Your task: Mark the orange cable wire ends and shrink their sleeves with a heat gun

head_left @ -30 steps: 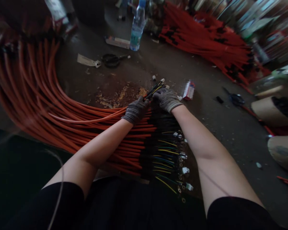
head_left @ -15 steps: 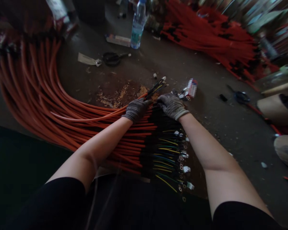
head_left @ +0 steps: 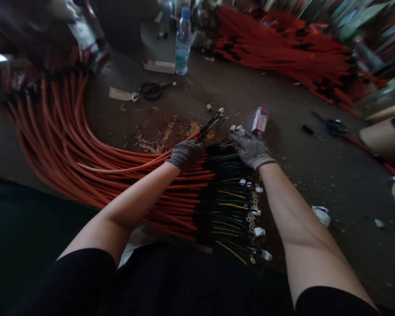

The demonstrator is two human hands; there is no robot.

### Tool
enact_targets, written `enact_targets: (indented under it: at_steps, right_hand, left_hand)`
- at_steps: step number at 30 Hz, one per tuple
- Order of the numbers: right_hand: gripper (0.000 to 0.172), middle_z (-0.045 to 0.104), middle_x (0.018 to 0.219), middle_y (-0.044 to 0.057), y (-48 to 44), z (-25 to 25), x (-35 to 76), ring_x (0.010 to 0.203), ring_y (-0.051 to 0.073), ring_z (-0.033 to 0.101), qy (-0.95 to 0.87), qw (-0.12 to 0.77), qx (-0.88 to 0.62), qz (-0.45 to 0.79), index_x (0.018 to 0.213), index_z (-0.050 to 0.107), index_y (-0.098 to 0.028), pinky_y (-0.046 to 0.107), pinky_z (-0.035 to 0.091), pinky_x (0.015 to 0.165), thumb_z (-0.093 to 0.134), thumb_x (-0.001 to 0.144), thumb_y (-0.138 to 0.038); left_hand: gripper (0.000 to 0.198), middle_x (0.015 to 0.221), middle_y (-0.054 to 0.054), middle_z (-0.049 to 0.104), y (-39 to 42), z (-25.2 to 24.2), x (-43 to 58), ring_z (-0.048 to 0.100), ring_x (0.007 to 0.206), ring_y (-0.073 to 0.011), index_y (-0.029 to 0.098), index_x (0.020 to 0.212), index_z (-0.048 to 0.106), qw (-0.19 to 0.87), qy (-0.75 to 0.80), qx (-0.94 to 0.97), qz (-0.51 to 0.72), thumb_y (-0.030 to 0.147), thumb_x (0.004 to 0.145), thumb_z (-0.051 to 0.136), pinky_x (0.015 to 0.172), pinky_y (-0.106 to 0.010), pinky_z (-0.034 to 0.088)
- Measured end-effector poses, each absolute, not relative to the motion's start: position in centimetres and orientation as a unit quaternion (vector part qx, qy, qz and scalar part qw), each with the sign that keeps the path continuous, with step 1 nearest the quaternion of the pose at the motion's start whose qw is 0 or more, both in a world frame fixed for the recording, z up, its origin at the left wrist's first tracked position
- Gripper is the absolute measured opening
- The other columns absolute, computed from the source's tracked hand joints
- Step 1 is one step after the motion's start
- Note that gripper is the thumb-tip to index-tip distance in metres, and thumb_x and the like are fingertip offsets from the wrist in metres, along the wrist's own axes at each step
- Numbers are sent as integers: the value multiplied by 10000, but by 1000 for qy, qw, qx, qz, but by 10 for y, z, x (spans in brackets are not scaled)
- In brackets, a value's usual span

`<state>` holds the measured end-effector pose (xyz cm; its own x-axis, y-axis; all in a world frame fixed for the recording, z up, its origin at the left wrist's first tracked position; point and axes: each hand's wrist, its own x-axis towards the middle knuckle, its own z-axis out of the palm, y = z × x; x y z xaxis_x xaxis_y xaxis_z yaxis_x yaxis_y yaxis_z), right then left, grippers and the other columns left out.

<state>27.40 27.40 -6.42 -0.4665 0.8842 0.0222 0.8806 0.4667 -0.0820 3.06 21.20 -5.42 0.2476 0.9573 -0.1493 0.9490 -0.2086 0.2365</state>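
My left hand (head_left: pixel 186 155), in a grey knit glove, is closed around orange cables (head_left: pixel 128 169) whose black-sleeved ends (head_left: pixel 209 125) stick out past the fingers, with thin wires and a white connector at the tip. My right hand (head_left: pixel 252 148), gloved alike, lies over the wire ends of the cable row, fingers stretched to the left and partly hidden. White connectors (head_left: pixel 237 129) show at its fingertips. Below it, many cables lie side by side, their black sleeves (head_left: pixel 204 208) ending in yellow, green and blue wires (head_left: pixel 227 221) with ring terminals (head_left: pixel 251 221) and white plugs (head_left: pixel 259 231).
A small box (head_left: pixel 259 122) lies just beyond my right hand. Black-handled scissors (head_left: pixel 151 90), a paper tag (head_left: pixel 121 94) and a water bottle (head_left: pixel 183 44) are farther back. A red cable pile (head_left: pixel 276 44) fills the back right. Another dark tool (head_left: pixel 334 127) and a cardboard tube (head_left: pixel 383 138) are on the right.
My right hand has moved right, off the black sleeves onto the wire ends, and its fingers have stretched out. My left hand keeps its hold. The view has shifted slightly.
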Motion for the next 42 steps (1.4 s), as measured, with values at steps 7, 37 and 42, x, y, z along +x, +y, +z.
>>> enact_targets:
  at_steps: [7, 37, 42]
  right_hand:
    - [576, 421, 1589, 93, 276, -94, 292, 1533, 249, 270, -849, 84, -513, 93, 1512, 457, -152, 494, 219, 1267, 338, 976, -327]
    - [350, 699, 1141, 121, 276, -39, 206, 1142, 311, 586, -903, -36, -422, -73, 1148, 667, -177, 580, 236, 1174, 364, 979, -221]
    - [350, 697, 1146, 133, 276, -37, 206, 1158, 321, 584, -902, -59, -425, -53, 1168, 670, -160, 604, 235, 1171, 385, 985, -245]
  left_hand:
    - [523, 1177, -230, 687, 245, -27, 43, 670, 1131, -330, 102, 1298, 636, 150, 679, 713, -92, 374, 1034, 275, 912, -439, 534]
    - [370, 1315, -95, 653, 212, -68, 40, 626, 1157, -210, 198, 1324, 605, 181, 691, 686, 134, 313, 1030, 411, 1026, -332, 474]
    - [435, 1347, -75, 637, 211, -73, 39, 619, 1172, -218, 270, 1430, 539, 174, 680, 696, 147, 278, 1012, 423, 1025, -332, 480]
